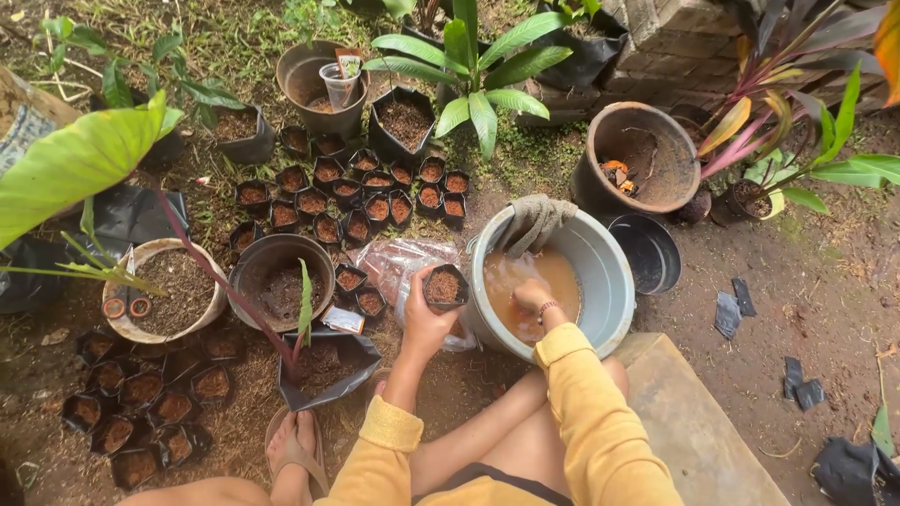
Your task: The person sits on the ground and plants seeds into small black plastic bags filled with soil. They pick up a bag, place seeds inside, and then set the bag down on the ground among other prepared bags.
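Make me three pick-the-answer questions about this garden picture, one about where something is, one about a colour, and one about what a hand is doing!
1. Where is the cloth?
A. on the bucket rim
B. on the bench
C. in a clay pot

2. What colour are the sleeves?
A. blue
B. yellow
C. white

3. What is the right hand doing?
A. waving
B. holding a leaf
C. dipping in brown water

Answers:
1. A, the cloth hangs over the edge of the bucket.
2. B, both arms wear yellow.
3. C, it is down in the muddy water, while the left hand holds a small soil bag.

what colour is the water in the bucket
Murky orange-brown water in the grey bucket, seen in the head view.
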